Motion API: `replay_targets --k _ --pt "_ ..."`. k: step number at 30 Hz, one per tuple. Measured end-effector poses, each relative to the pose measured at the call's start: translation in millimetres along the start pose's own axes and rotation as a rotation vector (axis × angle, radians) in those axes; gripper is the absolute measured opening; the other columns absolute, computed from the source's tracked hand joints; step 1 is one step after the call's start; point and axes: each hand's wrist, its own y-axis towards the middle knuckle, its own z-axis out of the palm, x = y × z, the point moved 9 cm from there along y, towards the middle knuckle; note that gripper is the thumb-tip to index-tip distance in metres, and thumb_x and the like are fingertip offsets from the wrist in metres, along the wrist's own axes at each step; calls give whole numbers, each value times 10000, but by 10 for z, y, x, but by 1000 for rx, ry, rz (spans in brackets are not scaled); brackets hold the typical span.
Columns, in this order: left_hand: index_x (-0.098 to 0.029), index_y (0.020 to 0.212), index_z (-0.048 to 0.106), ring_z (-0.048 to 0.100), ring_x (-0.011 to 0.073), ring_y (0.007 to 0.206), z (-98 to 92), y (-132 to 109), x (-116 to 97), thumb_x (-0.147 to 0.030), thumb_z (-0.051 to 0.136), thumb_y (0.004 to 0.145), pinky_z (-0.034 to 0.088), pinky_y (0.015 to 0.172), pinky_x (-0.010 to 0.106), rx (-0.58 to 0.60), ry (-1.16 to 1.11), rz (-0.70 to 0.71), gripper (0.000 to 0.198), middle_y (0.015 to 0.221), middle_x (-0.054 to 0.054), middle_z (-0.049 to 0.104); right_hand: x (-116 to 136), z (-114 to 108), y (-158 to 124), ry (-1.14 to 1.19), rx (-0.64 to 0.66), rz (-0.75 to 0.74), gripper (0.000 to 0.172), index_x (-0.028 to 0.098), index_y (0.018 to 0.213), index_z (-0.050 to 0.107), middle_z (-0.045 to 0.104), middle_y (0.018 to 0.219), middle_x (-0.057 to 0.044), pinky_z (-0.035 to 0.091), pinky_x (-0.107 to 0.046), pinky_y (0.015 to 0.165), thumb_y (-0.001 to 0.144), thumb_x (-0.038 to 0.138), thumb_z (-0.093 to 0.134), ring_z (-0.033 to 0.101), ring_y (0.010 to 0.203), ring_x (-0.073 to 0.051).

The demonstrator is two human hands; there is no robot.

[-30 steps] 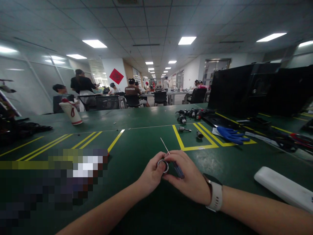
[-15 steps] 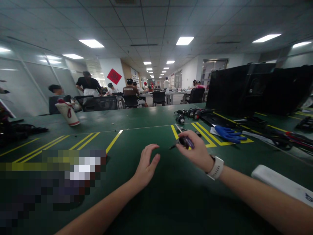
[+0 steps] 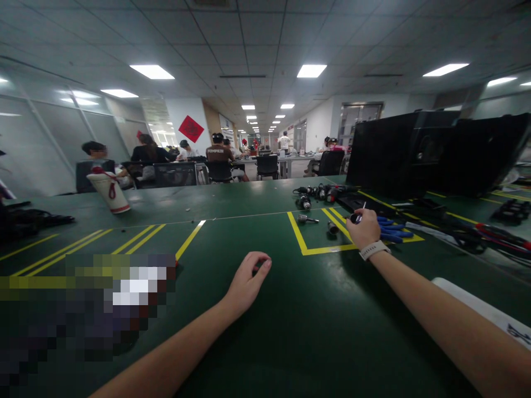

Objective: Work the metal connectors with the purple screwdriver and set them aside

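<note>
My right hand [image 3: 365,229] is closed around a small dark object [image 3: 355,218] with a thin pale shaft rising from it; the fingers hide most of it, so its exact kind cannot be told. The hand is over the right side of a yellow-taped area, just left of a blue glove [image 3: 392,230]. Inside the tape lie a metal piece with a thin stem [image 3: 307,219] and a short metal cylinder [image 3: 332,228]. My left hand [image 3: 248,281] hovers over the green table [image 3: 265,342], empty, its fingers loosely curled and the thumb close to the fingertips.
Several dark metal parts [image 3: 305,201] lie beyond the tape. Large black cases [image 3: 385,157] stand at the right, with cables [image 3: 498,235] in front. A white object [image 3: 477,307] lies by my right forearm. A pale cup [image 3: 110,192] stands tilted in view at left. People sit beyond the table.
My right hand has moved right and away from me with the object, uncovering the metal parts inside the tape. My left hand's fingers have curled in more.
</note>
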Motion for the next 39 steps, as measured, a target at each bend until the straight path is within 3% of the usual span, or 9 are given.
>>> replay_targets --k 5,14,22,26,30,32,34,39 --pt "-204 970 572 536 201 941 12 3 -17 -378 412 867 447 820 339 14 6 16 258 1001 50 567 -147 187 -38 -137 136 46 242 141 1073 541 555 1102 -73 484 -393 780 871 274 534 569 936 -201" --pt "-204 953 576 534 195 934 43 -2 -10 -378 410 868 440 817 325 41 29 15 255 995 44 571 -189 416 -76 -273 338 0 266 147 1111 532 558 1119 -78 495 -395 783 878 276 529 579 943 -203" --pt "-207 959 573 531 195 942 45 -20 -30 -374 409 868 443 822 330 60 43 12 251 1012 49 572 -158 464 -27 -292 441 -60 268 149 1112 532 563 1110 -76 497 -388 778 875 275 534 582 939 -203" --pt "-201 956 578 537 200 939 41 -23 -56 -358 420 862 444 821 340 57 39 12 241 1007 52 576 -114 320 115 -280 456 -80 250 150 1093 541 575 1082 -68 504 -375 759 877 277 531 592 908 -191" --pt "-208 945 583 537 200 930 47 -10 -59 -351 435 857 449 807 341 51 31 4 224 998 52 577 117 81 239 -245 368 -129 237 140 1071 547 591 1042 -67 498 -376 764 900 293 488 594 890 -183" --pt "-207 938 586 536 200 927 52 -1 -55 -354 440 856 449 803 338 48 27 2 223 996 53 576 342 79 223 -209 368 -188 257 140 1100 529 606 997 -60 505 -354 734 921 304 446 608 842 -168" --pt "-202 936 586 536 197 919 56 6 -50 -357 439 856 449 798 335 46 24 -2 228 991 54 573 616 203 158 -179 420 -265 269 150 1124 519 612 982 -54 514 -336 703 921 311 447 615 792 -154" --pt "-187 938 581 536 190 910 58 6 -45 -358 428 862 444 806 326 51 28 -2 242 979 55 567 1194 782 -3 -217 563 -397 271 153 1122 525 564 1107 -75 500 -389 772 884 281 519 586 922 -197"
